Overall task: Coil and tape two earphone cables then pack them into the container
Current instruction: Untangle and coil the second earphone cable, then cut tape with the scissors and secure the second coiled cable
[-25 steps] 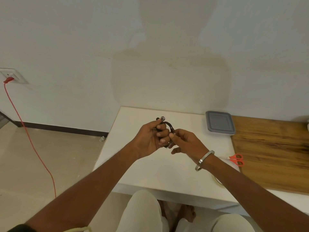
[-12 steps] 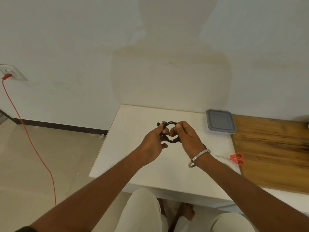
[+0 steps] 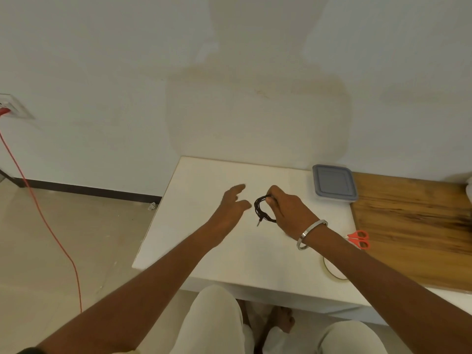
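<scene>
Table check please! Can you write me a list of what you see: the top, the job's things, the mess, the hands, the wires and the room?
Surface: white table, with a wooden board on its right part.
Job's things: coiled black earphone cable; grey lidded container, shut; tape roll.
Clutter: orange scissors.
Hands: right hand pinches the coil; left hand open, holds nothing.
Cables: red cord runs from a wall socket to the floor.
Surroundings: plain wall, tiled floor.
</scene>
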Tool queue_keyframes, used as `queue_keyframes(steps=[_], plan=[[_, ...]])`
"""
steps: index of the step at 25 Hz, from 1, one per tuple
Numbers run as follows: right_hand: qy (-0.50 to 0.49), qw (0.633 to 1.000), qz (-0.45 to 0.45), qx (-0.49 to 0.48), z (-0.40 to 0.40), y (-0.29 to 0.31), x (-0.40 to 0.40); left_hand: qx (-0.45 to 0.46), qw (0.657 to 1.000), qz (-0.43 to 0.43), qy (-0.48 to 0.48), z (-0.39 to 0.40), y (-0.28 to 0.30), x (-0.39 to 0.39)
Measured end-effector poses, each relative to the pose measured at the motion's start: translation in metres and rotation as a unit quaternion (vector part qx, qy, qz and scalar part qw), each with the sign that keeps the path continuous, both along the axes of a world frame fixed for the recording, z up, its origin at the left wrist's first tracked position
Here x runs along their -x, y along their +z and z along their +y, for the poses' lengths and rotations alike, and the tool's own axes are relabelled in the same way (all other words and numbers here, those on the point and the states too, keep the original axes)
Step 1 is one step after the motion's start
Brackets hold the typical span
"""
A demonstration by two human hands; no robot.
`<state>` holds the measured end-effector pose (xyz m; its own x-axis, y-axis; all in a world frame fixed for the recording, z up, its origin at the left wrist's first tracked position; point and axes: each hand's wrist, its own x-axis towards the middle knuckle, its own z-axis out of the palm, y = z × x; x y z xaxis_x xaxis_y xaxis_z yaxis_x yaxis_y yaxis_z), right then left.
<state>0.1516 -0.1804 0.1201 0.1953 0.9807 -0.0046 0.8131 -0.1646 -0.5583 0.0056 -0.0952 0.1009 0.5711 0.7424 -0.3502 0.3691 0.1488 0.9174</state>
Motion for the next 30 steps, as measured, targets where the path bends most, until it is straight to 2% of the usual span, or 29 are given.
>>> queue_keyframes(steps=[3,6,8,13,15,19,22,27,30], plan=[[0.051,0.998,-0.015,0.029,-0.004,-0.005,0.002,-0.081,0.984,-0.047,-0.149,-0.005,0.003,-0.001],[0.055,0.998,0.001,0.038,-0.007,-0.009,0.001,-0.145,0.971,-0.029,-0.189,-0.003,-0.003,-0.002],[0.057,0.997,-0.008,0.047,-0.008,-0.010,-0.002,-0.137,0.971,-0.026,-0.195,-0.003,-0.001,-0.002],[0.072,0.997,0.011,0.023,-0.010,-0.015,-0.010,-0.003,0.978,-0.078,-0.193,-0.003,0.008,-0.001],[0.079,0.997,0.010,0.014,-0.011,-0.017,-0.013,0.019,0.977,-0.090,-0.192,0.002,0.003,-0.002],[0.070,0.997,0.028,0.015,-0.016,-0.031,-0.028,-0.002,0.980,-0.065,-0.187,-0.007,-0.004,-0.010],[0.013,0.997,0.062,0.036,-0.033,-0.046,-0.054,-0.019,0.987,-0.037,-0.156,-0.020,-0.008,-0.020],[-0.113,0.986,-0.021,0.117,-0.087,-0.077,-0.114,-0.029,0.992,-0.002,-0.125,-0.027,-0.033,-0.049],[-0.138,0.973,-0.049,0.178,-0.114,-0.092,-0.136,-0.022,0.990,0.023,-0.134,-0.036,-0.050,-0.069]])
